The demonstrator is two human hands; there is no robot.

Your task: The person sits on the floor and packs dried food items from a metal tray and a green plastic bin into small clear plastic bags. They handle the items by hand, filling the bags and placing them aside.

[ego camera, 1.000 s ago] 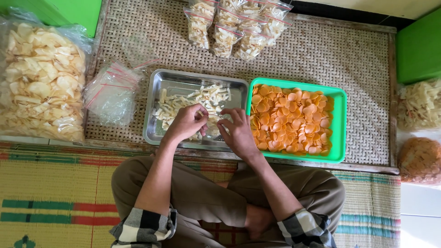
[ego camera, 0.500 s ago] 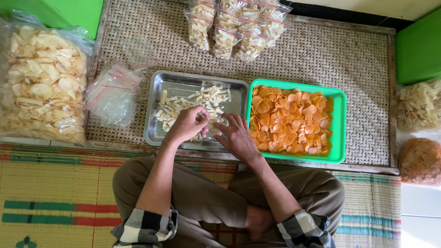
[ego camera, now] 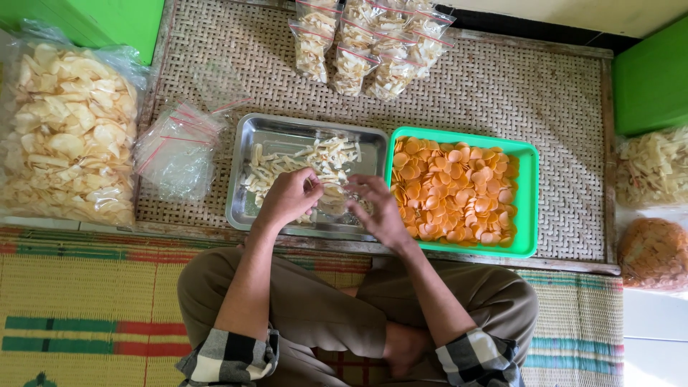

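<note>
We look down at our two hands over the steel tray [ego camera: 261, 132], which sits on the woven mat [ego camera: 502, 93] in front of our crossed legs. The left hand [ego camera: 287, 199] is curled, with its fingers bent inward at the near edge of the tray, and it seems to pinch the rim of a small clear bag [ego camera: 332, 202]. The right hand [ego camera: 378, 208] is half closed and meets the bag from the other side, so both hands hold it between them. How tight each grip is, we cannot tell, because the fingers hide the plastic.

The bag already has some pale stick crackers [ego camera: 315, 159] in it, we think, and more of them lie loose in the tray behind the hands. These sticks look dry, light and brittle, so they will probably snap under pressure; it is better to take them loosely in a small bunch. The bag is thin, soft and a little slippery, and its mouth is the best place to hold it.

Just beside the steel tray is a green tray [ego camera: 532, 193] full of round orange crackers [ego camera: 448, 190]. Empty bags [ego camera: 179, 150] lie to the left, a big sack [ego camera: 68, 136] of pale chips is further left, and filled packs [ego camera: 373, 46] are at the far side of the mat.
</note>
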